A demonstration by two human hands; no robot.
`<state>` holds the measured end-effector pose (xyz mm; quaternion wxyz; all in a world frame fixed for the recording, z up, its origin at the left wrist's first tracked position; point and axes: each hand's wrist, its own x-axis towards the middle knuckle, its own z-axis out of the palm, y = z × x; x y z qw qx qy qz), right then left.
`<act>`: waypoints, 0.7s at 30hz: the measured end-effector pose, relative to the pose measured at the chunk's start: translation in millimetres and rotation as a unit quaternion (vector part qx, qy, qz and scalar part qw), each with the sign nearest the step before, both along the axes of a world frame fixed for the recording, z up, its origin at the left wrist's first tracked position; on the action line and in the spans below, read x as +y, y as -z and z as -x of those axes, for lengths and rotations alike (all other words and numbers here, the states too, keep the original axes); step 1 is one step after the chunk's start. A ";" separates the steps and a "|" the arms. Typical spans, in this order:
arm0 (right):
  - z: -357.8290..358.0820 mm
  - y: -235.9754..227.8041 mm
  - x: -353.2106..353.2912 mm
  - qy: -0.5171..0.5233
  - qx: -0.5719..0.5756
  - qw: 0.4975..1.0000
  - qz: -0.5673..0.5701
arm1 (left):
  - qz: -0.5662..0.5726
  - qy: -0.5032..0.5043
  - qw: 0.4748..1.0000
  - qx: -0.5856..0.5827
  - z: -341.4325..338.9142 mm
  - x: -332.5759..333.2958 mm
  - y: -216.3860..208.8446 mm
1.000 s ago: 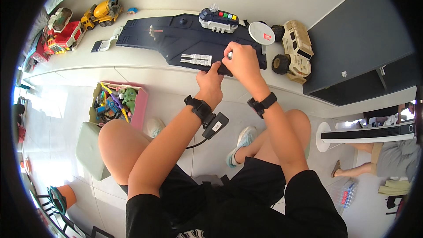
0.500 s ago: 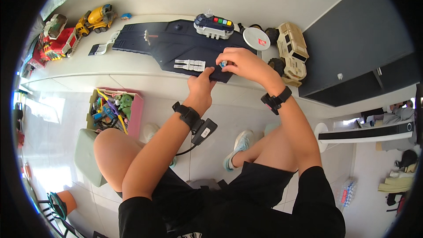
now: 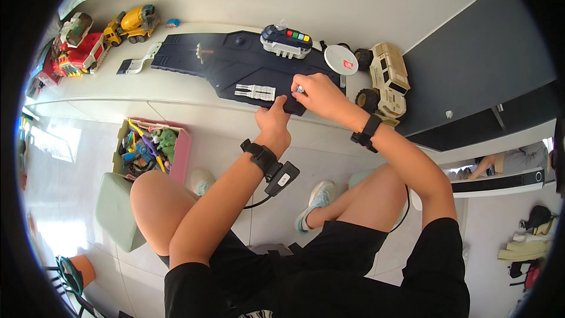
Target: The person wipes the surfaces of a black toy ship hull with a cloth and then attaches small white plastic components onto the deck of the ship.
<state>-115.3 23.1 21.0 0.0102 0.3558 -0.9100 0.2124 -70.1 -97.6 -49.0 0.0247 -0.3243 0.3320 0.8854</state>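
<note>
A dark blue toy aircraft carrier [image 3: 226,59] lies along the white ledge. My left hand [image 3: 274,122] is closed on its near right edge, thumb on top of the deck and the other fingers hidden below. Just to the right, my right hand [image 3: 322,95] pinches a small whitish-blue piece [image 3: 300,89] against or slightly above the deck; whether it touches cannot be told. Beside my left thumb sits a white twin-barrelled part [image 3: 255,92] on the deck. Toward the back of the carrier stands a grey and blue tower block [image 3: 286,41] with coloured buttons.
A round white lid [image 3: 341,60] and a beige toy truck [image 3: 389,82] are right of the carrier. On the left stand a yellow mixer truck [image 3: 134,23] and a red toy truck [image 3: 82,53]. Below the ledge, a pink box [image 3: 181,156] of toys rests on the floor.
My right hand has turned a little over the deck, its fingertips still around the small piece. The left hand keeps its hold on the carrier's edge. The whole view has shifted slightly.
</note>
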 end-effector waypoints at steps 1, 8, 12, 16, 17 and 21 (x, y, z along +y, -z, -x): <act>-1.3 2.8 -3.3 0.033 0.012 0.999 0.009 | 0.003 -0.002 1.000 -0.011 1.1 1.0 1.1; -9.9 9.6 -16.1 0.189 0.072 0.979 0.031 | 0.007 -0.023 1.000 -0.016 3.9 10.0 -2.5; -15.0 -6.0 4.1 0.128 -0.102 0.981 0.108 | -0.028 0.014 1.000 0.000 0.9 0.8 2.0; -20.1 -27.1 73.2 0.228 -0.103 0.915 0.318 | -0.049 0.067 0.996 0.044 0.6 -3.4 6.4; -22.2 -27.1 77.7 0.221 -0.097 0.911 0.335 | -0.038 0.091 0.994 0.049 -0.6 -7.6 6.7; -14.2 11.0 151.8 0.363 -0.076 0.892 0.258 | -0.049 0.071 0.992 0.089 -6.3 -19.5 10.3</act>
